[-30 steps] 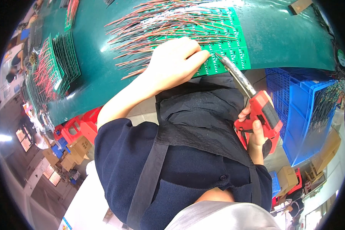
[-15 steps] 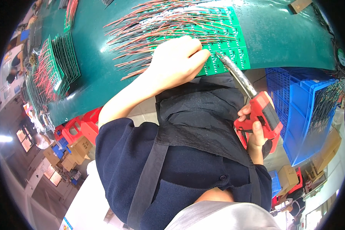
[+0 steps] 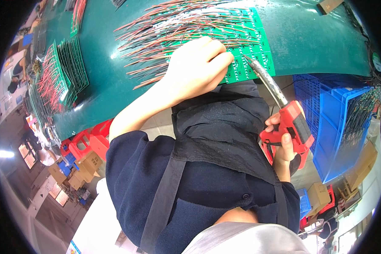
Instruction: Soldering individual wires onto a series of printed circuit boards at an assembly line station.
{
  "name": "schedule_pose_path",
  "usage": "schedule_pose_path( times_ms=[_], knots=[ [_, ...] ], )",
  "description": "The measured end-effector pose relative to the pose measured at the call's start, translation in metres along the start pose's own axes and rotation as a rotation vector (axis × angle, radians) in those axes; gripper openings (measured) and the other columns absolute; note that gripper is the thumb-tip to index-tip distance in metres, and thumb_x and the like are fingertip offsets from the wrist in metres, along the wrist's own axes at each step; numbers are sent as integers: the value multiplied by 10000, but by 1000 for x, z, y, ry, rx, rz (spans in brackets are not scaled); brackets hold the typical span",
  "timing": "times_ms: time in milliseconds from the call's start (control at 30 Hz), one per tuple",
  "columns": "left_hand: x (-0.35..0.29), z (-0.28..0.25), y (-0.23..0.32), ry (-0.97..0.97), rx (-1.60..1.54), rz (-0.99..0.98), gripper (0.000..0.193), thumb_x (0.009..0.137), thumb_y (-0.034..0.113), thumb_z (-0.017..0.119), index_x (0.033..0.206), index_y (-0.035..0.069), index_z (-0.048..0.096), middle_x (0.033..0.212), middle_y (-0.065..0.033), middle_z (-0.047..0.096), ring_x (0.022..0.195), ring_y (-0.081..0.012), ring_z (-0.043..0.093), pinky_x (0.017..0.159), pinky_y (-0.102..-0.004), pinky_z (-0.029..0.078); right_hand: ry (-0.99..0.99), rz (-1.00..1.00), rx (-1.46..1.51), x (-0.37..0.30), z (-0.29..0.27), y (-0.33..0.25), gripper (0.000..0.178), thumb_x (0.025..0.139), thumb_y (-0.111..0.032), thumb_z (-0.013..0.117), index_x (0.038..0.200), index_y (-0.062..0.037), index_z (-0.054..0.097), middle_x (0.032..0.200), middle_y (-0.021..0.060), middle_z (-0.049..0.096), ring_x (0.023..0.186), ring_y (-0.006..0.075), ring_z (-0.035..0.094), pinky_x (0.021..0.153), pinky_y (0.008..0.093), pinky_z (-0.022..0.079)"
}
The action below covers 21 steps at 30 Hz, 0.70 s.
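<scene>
A panel of green circuit boards point(image 3: 264, 55) lies at the near edge of the table, with many red and black wires point(image 3: 146, 42) fanned out over it to the left. My left hand point(image 3: 199, 63) rests over the panel's near part, thumb and fingers pinched together; whatever is between the fingertips is hidden. In my right hand point(image 3: 286, 146) is a red soldering gun point(image 3: 295, 125), gripped by its pistol handle. Its metal barrel slants up and left, and the tip stands over the boards, a little right of my left fingertips.
Bundles of wired boards point(image 3: 63, 78) stand at the left of the green table point(image 3: 101, 63). A blue crate point(image 3: 338, 122) holding wires stands beside the table at the right. Red stools point(image 3: 99, 137) and cardboard boxes point(image 3: 88, 164) are at the lower left.
The soldering gun has shifted slightly right, its tip drawing away from my left fingertips. My left hand has barely moved.
</scene>
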<state>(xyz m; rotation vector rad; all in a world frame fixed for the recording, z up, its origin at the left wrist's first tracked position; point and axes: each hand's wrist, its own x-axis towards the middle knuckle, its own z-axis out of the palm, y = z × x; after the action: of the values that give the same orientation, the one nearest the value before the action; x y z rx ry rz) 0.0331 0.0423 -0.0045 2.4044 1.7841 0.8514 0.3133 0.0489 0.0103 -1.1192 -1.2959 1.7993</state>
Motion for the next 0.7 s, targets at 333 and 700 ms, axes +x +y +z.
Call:
schedule_pose_path(
  times_ms=[333,700],
  knots=[
    [9,9,-1,-22,13,23,173,715,89,714,873,95,644,775,-43,583,696,-215,605,585,-317,499,15,27,-20,-3,-6,3,465,831,-348,597,1009,80,551,850,147,598,719,199,601,651,319,491],
    [11,7,-1,-58,37,45,140,716,92,703,837,91,633,763,-33,573,679,-205,597,577,-315,496,26,-24,-29,-2,-2,2,469,819,-368,581,979,72,542,829,159,582,702,214,581,659,326,473]
  ],
)
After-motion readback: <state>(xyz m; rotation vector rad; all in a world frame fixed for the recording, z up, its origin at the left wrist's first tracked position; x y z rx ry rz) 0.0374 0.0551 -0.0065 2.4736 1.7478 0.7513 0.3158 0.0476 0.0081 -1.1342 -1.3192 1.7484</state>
